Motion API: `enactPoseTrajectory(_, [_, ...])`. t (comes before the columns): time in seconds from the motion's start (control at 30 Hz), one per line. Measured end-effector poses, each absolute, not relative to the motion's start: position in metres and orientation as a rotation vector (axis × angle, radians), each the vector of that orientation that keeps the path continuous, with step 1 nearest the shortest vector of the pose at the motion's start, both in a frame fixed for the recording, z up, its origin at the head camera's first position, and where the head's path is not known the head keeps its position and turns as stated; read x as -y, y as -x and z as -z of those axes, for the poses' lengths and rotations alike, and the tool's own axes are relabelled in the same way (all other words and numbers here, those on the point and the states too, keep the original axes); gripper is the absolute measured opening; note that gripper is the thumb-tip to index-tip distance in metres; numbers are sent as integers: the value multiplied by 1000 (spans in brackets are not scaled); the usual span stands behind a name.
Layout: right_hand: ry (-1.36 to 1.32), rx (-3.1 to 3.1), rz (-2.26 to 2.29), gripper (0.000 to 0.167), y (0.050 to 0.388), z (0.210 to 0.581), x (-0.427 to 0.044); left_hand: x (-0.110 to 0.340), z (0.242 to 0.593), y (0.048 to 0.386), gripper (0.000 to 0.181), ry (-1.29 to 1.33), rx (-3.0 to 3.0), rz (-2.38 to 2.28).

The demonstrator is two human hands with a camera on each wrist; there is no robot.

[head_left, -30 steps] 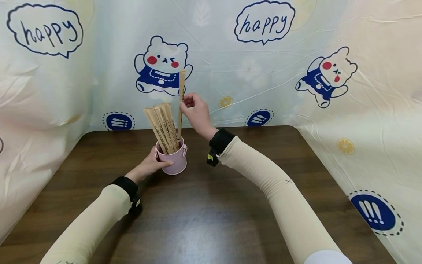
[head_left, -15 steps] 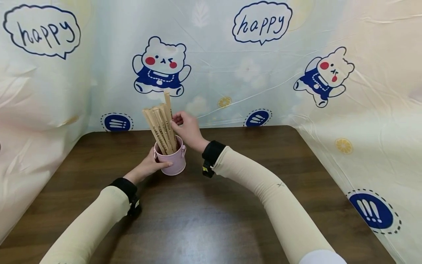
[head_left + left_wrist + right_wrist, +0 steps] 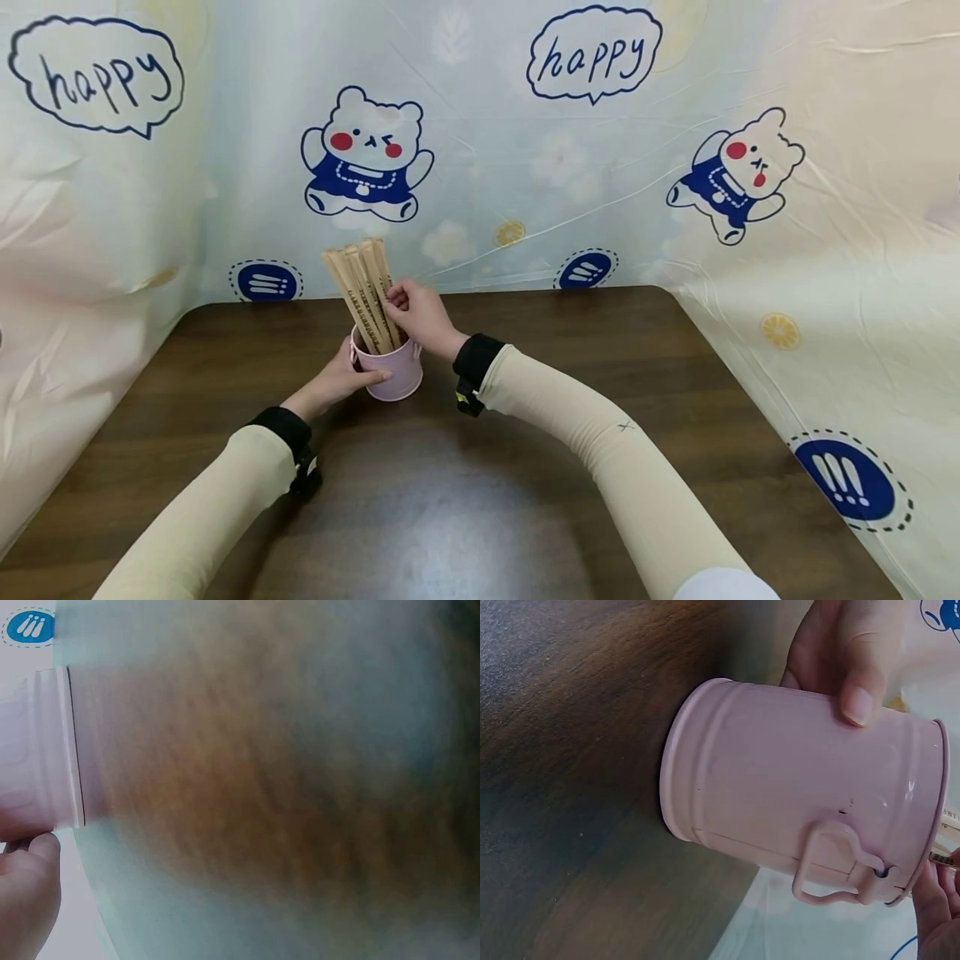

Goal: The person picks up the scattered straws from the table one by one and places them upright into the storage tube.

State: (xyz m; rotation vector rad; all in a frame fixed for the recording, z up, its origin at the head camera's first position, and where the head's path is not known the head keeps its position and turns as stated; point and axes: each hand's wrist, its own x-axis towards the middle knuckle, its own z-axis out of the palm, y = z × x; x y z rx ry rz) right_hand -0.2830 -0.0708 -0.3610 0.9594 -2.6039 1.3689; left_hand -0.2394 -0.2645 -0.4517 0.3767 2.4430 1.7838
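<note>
A small pink metal bucket (image 3: 396,375) stands on the table, holding a bundle of flat wooden sticks (image 3: 358,287) printed with dark lettering. My left hand (image 3: 335,382) grips the bucket's left side, its thumb across the front wall, as the right wrist view also shows. At the bucket's right rim, my right hand (image 3: 423,317) pinches a wooden stick (image 3: 941,859); its lower end is hidden inside the bucket. A folded-down handle (image 3: 829,862) hangs on the bucket's side. In the left wrist view the sticks are a brown blur beyond the bucket's rim (image 3: 71,746).
The dark wood table (image 3: 480,500) extends around the bucket on all sides. Behind it hangs a pale printed cloth (image 3: 480,150) with bears and "happy" bubbles, close to the table's back edge.
My right hand has come down and to the left, lowering its stick into the bucket beside the others until the tops stand about level. The left hand keeps its grip on the bucket.
</note>
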Motion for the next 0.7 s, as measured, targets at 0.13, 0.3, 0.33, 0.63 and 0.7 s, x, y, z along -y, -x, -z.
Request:
enactPoseTrajectory(0.13, [-943, 2650, -1350, 21, 284, 364, 70, 263, 452, 238, 103, -365, -2433, -1781])
enactPoseTrajectory(0.3, [-920, 2689, -1324, 20, 285, 362, 71, 264, 451, 239, 102, -362, -2439, -1780])
enactPoseTrajectory(0.33, [-914, 2694, -1317, 20, 285, 362, 72, 264, 451, 239, 101, -368, -2440, -1783])
enactPoseTrajectory(0.63, [-834, 2703, -1337, 21, 285, 358, 73, 264, 452, 240, 98, -384, -2431, -1796])
enactPoseTrajectory(0.7, [-823, 2708, -1348, 24, 285, 356, 72, 264, 451, 240, 97, -383, -2424, -1793])
